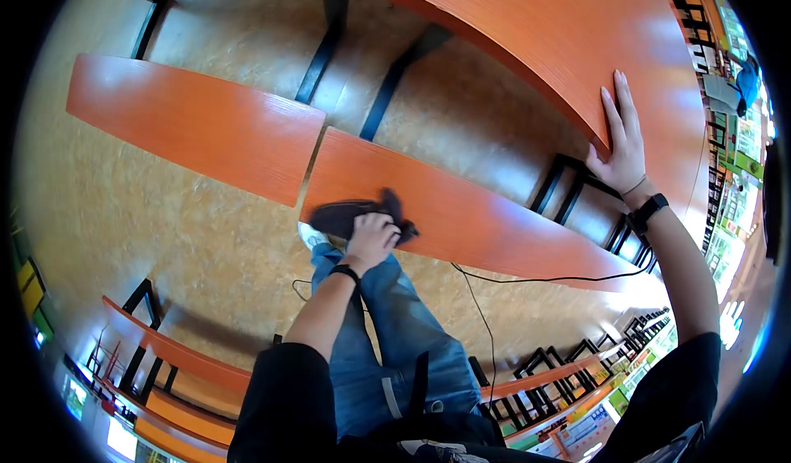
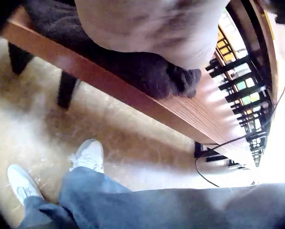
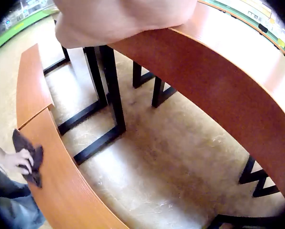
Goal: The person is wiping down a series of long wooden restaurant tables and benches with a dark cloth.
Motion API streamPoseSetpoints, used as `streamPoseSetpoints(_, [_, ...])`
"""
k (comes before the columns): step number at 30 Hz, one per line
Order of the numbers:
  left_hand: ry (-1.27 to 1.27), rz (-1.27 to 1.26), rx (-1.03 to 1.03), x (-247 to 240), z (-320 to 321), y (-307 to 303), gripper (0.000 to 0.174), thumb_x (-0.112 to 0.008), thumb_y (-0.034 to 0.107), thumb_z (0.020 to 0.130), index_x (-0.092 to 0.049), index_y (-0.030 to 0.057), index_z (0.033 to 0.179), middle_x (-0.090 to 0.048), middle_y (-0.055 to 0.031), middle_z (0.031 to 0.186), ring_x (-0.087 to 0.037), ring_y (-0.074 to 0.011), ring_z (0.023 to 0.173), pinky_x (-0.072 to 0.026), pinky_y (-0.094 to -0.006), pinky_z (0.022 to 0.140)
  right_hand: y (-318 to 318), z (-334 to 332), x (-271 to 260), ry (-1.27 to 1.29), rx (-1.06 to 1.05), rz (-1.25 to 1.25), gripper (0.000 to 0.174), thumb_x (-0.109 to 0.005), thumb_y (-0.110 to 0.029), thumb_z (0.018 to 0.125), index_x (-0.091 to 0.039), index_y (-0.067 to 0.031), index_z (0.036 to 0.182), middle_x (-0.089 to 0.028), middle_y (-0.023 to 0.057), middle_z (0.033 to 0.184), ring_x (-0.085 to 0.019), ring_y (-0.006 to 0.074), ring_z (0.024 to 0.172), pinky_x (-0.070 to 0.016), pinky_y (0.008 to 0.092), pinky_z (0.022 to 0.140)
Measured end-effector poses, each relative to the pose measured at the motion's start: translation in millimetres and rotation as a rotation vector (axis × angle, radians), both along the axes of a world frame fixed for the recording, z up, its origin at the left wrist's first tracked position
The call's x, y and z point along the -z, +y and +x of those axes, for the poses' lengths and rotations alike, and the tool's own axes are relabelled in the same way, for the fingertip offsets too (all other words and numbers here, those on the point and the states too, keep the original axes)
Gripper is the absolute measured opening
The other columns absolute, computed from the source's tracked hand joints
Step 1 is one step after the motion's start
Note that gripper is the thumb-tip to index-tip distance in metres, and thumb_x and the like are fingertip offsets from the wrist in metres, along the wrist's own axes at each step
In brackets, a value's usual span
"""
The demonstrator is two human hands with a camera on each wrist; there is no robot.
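Note:
A dark cloth [image 1: 334, 217] lies bunched on the orange-red bench [image 1: 461, 216], near the gap between two bench sections. My left hand [image 1: 372, 239] grips it from above with bent fingers. In the left wrist view, the dark cloth [image 2: 133, 71] reaches along the bench edge beneath the hand. The right wrist view also shows the cloth [image 3: 36, 160] under that hand. My right hand [image 1: 624, 150] rests on the edge of the tabletop [image 1: 560, 35], its fingers extended over the surface and its thumb by the edge.
A second bench section [image 1: 198, 125] continues to the left. Black metal legs [image 1: 395, 76] stand between bench and table. A thin black cable [image 1: 544, 280] crosses near the bench's right end. Behind are more benches [image 1: 181, 348], and a person [image 1: 746, 84] is at the far right.

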State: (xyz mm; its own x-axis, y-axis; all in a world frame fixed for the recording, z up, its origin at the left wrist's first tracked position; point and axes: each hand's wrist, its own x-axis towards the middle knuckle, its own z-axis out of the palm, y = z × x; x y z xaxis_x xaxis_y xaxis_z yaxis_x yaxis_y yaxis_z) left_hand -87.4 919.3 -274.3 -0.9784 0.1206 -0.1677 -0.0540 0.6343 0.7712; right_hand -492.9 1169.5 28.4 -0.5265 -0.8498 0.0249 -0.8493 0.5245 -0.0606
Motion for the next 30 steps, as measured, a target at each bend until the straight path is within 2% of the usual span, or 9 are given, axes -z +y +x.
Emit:
streamPoseSetpoints(5, [0.055, 0.080, 0.482, 9, -42, 120, 0.007, -0.067, 0.022, 0.088, -0.072, 0.0171, 0.089, -0.059, -0.0014, 0.101, -0.054, -0.0232, 0.112, -0.0389, -0.0434, 0.095, -1, 0, 0, 0.002, -0.005, -0.014, 0.085, -0.066, -0.010, 0.074, -0.042, -0.0062, 0.156, -0.027, 0.0252, 0.166, -0.029, 0.0445, 0.153, -0.0312, 0.0498, 0.122])
streamPoseSetpoints(8, [0.037, -0.062, 0.691, -2, -72, 172, 0.016, -0.060, 0.019, 0.091, -0.073, 0.0160, 0.101, -0.061, -0.0066, 0.128, -0.051, -0.0261, 0.129, -0.0386, -0.0459, 0.104, 1, 2, 0, -0.003, 0.004, -0.015, 0.083, -0.066, -0.009, 0.074, -0.044, -0.0067, 0.155, -0.029, 0.0238, 0.166, -0.031, 0.0425, 0.153, -0.0327, 0.0483, 0.122])
streamPoseSetpoints(10, [0.204, -0.149, 0.391, 7, -75, 187, 0.027, -0.057, 0.021, 0.094, -0.069, 0.0146, 0.116, -0.051, -0.0100, 0.152, -0.040, -0.0279, 0.146, -0.0362, -0.0494, 0.111, 2, 1, 0, 0.007, -0.006, -0.051, 0.082, -0.067, -0.008, 0.075, -0.045, -0.0069, 0.154, -0.031, 0.0222, 0.165, -0.032, 0.0406, 0.152, -0.0335, 0.0469, 0.122])
streamPoseSetpoints(11, [0.063, -0.206, 0.293, 13, -76, 186, 0.040, -0.057, 0.021, 0.093, -0.061, 0.0153, 0.133, -0.035, -0.0111, 0.166, -0.029, -0.0289, 0.155, -0.0347, -0.0511, 0.114, 3, 1, 0, 0.004, -0.006, -0.063, 0.082, -0.068, -0.009, 0.074, -0.046, -0.0071, 0.154, -0.032, 0.0213, 0.165, -0.033, 0.0402, 0.152, -0.0335, 0.0467, 0.122])
streamPoseSetpoints(14, [-0.076, -0.446, 0.019, 1, -80, 128, 0.067, -0.066, 0.038, 0.090, -0.049, 0.0178, 0.152, -0.031, -0.0126, 0.168, -0.032, -0.0322, 0.153, -0.0357, -0.0555, 0.114, 3, 0, 1, 0.000, -0.022, -0.091, 0.081, -0.068, -0.011, 0.075, -0.047, -0.0067, 0.153, -0.032, 0.0215, 0.165, -0.033, 0.0409, 0.152, -0.0331, 0.0460, 0.122])
streamPoseSetpoints(19, [-0.064, -0.623, -0.133, 24, -66, -20, 0.079, -0.065, 0.047, 0.094, -0.036, 0.0174, 0.161, -0.017, -0.0153, 0.173, -0.017, -0.0402, 0.158, -0.0199, -0.0653, 0.122, -4, 2, 1, 0.025, -0.035, -0.131, 0.077, -0.068, -0.012, 0.076, -0.049, -0.0063, 0.151, -0.039, 0.0244, 0.160, -0.038, 0.0403, 0.149, -0.0338, 0.0453, 0.122])
streamPoseSetpoints(20, [-0.066, -0.721, -0.166, 29, -68, -43, 0.081, -0.063, 0.052, 0.095, -0.033, 0.0171, 0.162, -0.013, -0.0176, 0.173, -0.014, -0.0413, 0.158, -0.0186, -0.0660, 0.122, -16, 4, -13, 0.002, -0.009, 0.025, 0.081, -0.070, -0.026, 0.079, -0.045, -0.0011, 0.152, -0.034, 0.0316, 0.160, -0.036, 0.0478, 0.148, -0.0323, 0.0493, 0.123])
streamPoseSetpoints(22, [-0.060, -0.858, -0.277, 25, -79, -74, 0.079, -0.058, 0.055, 0.098, -0.034, 0.0156, 0.162, -0.016, -0.0231, 0.171, -0.017, -0.0433, 0.157, -0.0224, -0.0644, 0.122, -15, -1, -12, -0.036, -0.018, 0.008, 0.086, -0.071, -0.021, 0.076, -0.041, -0.0042, 0.156, -0.025, 0.0324, 0.163, -0.029, 0.0484, 0.151, -0.0275, 0.0486, 0.125])
streamPoseSetpoints(30, [-0.085, -0.893, -0.386, 21, -122, -58, 0.070, -0.049, 0.055, 0.103, -0.041, 0.0115, 0.158, -0.027, -0.0223, 0.167, -0.023, -0.0457, 0.154, -0.0246, -0.0649, 0.120, -1, 4, -12, 0.035, -0.037, -0.080, 0.085, -0.071, -0.022, 0.073, -0.046, -0.0049, 0.152, -0.035, 0.0324, 0.158, -0.037, 0.0491, 0.146, -0.0329, 0.0498, 0.123])
